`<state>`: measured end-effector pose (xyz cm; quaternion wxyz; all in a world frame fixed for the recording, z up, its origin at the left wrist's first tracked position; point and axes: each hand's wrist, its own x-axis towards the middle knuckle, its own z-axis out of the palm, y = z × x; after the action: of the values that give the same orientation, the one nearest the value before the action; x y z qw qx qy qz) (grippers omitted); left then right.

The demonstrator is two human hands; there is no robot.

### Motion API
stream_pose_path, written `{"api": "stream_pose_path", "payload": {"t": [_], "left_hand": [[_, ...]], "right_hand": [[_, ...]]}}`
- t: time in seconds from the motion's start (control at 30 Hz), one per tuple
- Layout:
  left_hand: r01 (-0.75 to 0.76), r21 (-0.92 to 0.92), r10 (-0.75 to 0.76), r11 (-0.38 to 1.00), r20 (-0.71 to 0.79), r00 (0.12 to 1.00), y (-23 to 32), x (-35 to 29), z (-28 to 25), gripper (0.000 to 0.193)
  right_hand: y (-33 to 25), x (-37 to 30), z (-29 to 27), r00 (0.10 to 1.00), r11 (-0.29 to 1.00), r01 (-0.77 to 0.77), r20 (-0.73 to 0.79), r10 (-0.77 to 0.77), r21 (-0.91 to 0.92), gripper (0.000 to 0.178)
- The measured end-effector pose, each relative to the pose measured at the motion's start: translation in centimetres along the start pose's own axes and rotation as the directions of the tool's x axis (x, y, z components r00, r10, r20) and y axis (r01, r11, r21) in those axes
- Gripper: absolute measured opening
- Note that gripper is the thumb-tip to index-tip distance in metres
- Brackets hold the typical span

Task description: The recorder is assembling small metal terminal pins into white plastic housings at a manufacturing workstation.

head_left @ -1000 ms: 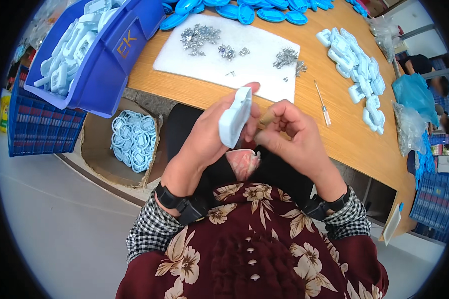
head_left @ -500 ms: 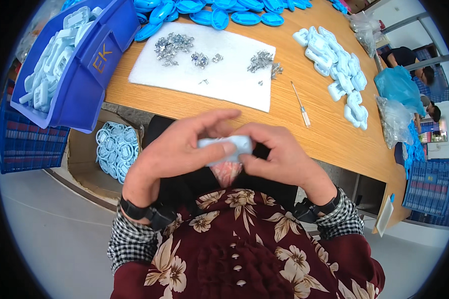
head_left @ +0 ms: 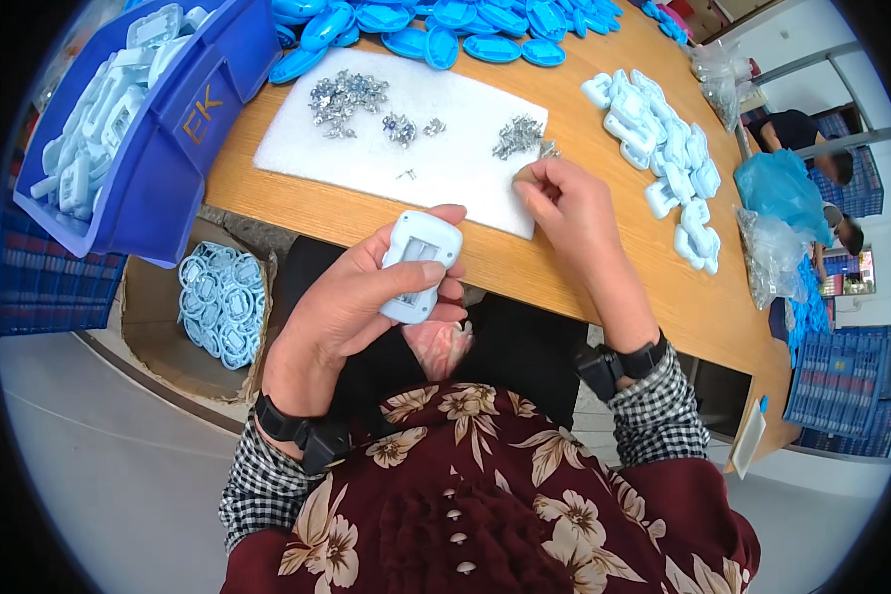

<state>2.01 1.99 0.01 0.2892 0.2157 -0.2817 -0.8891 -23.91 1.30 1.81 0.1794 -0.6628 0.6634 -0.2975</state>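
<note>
A big wooden table (head_left: 604,267) has a white mat (head_left: 436,178) on it. The left hand (head_left: 351,307) holds a pale blue plastic case (head_left: 421,265) near the table's near edge. The right hand (head_left: 569,208) pinches at small metal bits (head_left: 520,137) on the mat's right side.

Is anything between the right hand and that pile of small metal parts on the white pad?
Nothing visible. The right hand is already at the edge of the metal parts pile on the white pad, fingertips right beside it. The left hand holds the pale plastic housing clear, nearer the body.
</note>
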Motion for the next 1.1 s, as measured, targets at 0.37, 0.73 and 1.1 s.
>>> {"api": "stream_pose_path", "payload": {"t": [0.37, 0.73, 1.1], "left_hand": [[-0.122, 0.107, 0.137, 0.987, -0.146, 0.98, -1.0, 2.5, 2.6, 0.056], [-0.197, 0.23, 0.248, 0.953, -0.22, 0.943, -1.5, 2.1, 2.7, 0.054], [-0.179, 0.075, 0.192, 0.981, -0.246, 0.95, -2.0, 1.8, 2.3, 0.049]], "right_hand": [[-4.8, -4.1, -1.5, 0.965, 0.96, 0.168, 0.161, -0.206, 0.223, 0.017], [-4.6, -4.4, -0.3, 0.902, 0.667, -0.379, 0.418, 0.11, 0.642, 0.017], [-4.1, -4.2, 0.3, 0.851, 0.57, -0.494, 0.498, 0.165, 0.656, 0.013]]}}
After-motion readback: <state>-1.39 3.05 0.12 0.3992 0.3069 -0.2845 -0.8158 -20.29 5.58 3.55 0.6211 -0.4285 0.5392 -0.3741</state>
